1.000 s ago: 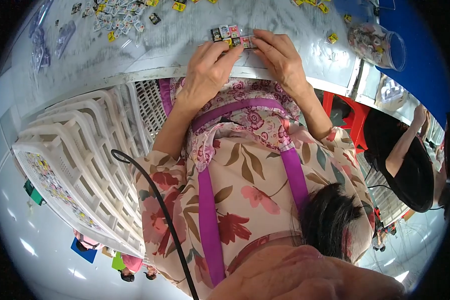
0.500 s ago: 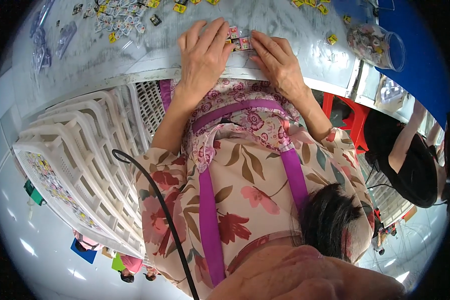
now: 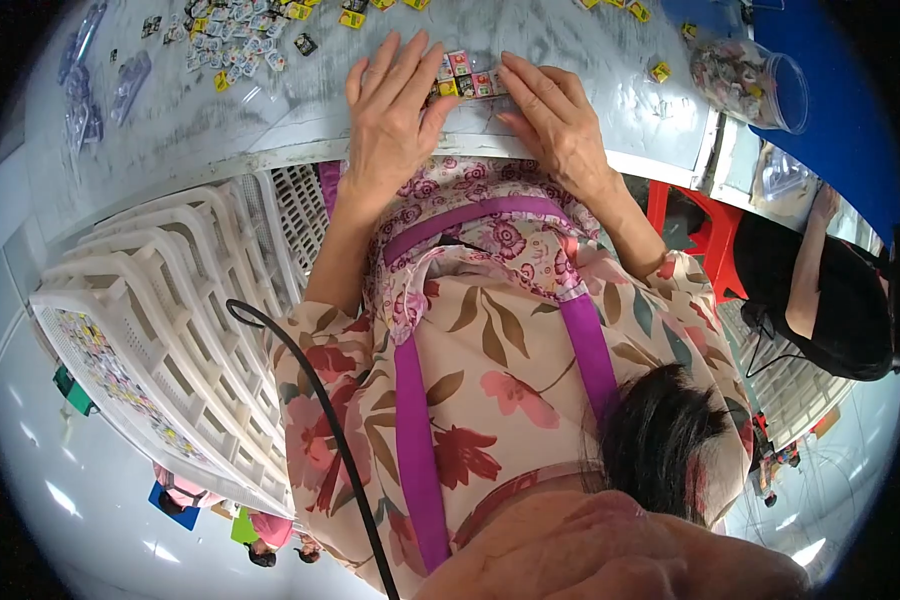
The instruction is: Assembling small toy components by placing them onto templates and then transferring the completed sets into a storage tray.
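Note:
Small square printed pieces [image 3: 464,84] in pink, yellow and black lie side by side in short rows near the table's front edge. My left hand [image 3: 394,98] rests flat at their left end, fingers stretched out and covering part of the row. At the right end lies my right hand [image 3: 553,110], its fingers extended and the fingertips touching or just over the last pieces. Neither hand is closed round anything. What lies under the fingers is hidden.
A pile of white and yellow pieces [image 3: 232,42] lies at the far left, beside clear plastic parts [image 3: 128,85]. A clear jar [image 3: 790,92] of pieces lies tipped at the right. Stacked white crates [image 3: 160,300] stand at my left. A co-worker's arm [image 3: 808,260] shows at right.
My left hand has shifted slightly left, uncovering more of the pieces, including a yellow one. My right hand has hardly moved. The co-worker's arm at right has moved.

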A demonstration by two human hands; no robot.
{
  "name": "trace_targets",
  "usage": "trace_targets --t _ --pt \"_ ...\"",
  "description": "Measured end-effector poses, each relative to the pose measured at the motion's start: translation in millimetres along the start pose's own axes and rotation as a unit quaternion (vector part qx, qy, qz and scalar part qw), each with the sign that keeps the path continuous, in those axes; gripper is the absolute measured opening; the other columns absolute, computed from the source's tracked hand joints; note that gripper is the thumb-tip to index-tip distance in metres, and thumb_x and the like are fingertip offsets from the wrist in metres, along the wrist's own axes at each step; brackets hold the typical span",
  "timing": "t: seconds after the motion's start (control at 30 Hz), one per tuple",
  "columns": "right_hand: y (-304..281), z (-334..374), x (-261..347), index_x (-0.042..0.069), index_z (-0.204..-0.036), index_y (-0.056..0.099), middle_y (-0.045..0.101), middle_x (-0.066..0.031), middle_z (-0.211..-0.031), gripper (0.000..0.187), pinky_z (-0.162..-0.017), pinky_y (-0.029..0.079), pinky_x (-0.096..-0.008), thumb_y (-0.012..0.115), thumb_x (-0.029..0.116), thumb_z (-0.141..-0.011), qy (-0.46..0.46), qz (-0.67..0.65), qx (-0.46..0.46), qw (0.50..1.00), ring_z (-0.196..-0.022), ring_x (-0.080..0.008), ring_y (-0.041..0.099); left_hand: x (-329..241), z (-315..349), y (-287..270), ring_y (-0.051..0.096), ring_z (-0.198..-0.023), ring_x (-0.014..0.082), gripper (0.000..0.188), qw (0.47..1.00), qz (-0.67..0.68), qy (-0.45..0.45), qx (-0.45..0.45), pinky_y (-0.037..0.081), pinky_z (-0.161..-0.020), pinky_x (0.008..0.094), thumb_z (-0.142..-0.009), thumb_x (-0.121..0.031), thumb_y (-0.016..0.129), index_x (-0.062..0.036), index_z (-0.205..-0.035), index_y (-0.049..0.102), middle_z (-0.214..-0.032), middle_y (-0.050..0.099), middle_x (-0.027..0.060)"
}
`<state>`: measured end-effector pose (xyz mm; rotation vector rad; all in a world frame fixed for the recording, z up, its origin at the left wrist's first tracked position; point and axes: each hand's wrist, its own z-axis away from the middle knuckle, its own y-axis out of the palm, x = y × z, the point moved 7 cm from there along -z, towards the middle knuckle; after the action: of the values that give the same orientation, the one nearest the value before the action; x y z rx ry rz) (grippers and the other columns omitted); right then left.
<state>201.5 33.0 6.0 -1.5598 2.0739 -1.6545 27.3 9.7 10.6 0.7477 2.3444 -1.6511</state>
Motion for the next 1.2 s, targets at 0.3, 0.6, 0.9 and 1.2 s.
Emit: trace_targets --t 0.3,0.6,0.9,1.2 --pt "8 -4 9 0.008 -0.141 0.051 0.048 -0.0079 -0.149 0.067 -0.106 0.037 -0.048 0.075 0.025 -0.081 -0.002 0.074 0.095 0.993 -0.136 -0.0309 0.045 3 6 7 0.048 -0.132 0.033 0.046 0.998 -0.02 0.023 0.056 0.029 -0.11 0.0487 -0.089 -0.026 0.069 -0.0102 -0.131 0.062 -0.138 0.058 0.011" --pt "8 -16 -6 0.008 -0.14 0.052 0.055 -0.0099 -0.14 0.076 -0.105 0.039 -0.0468 0.082 0.026 -0.073 -0.014 0.016 0.053 0.998 -0.13 -0.0322 0.049 59 38 -21 0.067 -0.087 0.0179 0.039 0.939 0.187 -0.287 -0.029 0.054 -0.075 0.0298 -0.09 -0.015 0.069 -0.0059 -0.128 0.064 -0.113 0.07 0.0122" --pt "9 -38 -12 0.008 -0.136 0.057 0.06 -0.0134 -0.13 0.071 -0.099 0.045 -0.0412 0.084 0.021 -0.071 -0.007 -0.067 0.032 0.997 -0.119 -0.0328 0.056 76 18 -7 0.062 -0.077 0.0109 0.044 0.892 0.316 -0.323 -0.029 0.052 -0.068 0.0266 -0.088 -0.013 0.071 -0.0054 -0.13 0.062 -0.109 0.071 0.0089" --pt "-27 -63 24 0.001 -0.135 0.057 0.065 -0.0161 -0.12 0.064 -0.089 0.053 -0.0376 0.083 0.006 -0.076 -0.017 -0.117 0.009 0.993 -0.103 -0.0307 0.064 47 22 -27 0.068 -0.089 0.0157 0.041 0.693 0.639 -0.333 0.027 0.058 -0.067 0.0292 -0.097 -0.018 0.062 0.0076 -0.13 0.056 -0.112 0.07 0.0133"
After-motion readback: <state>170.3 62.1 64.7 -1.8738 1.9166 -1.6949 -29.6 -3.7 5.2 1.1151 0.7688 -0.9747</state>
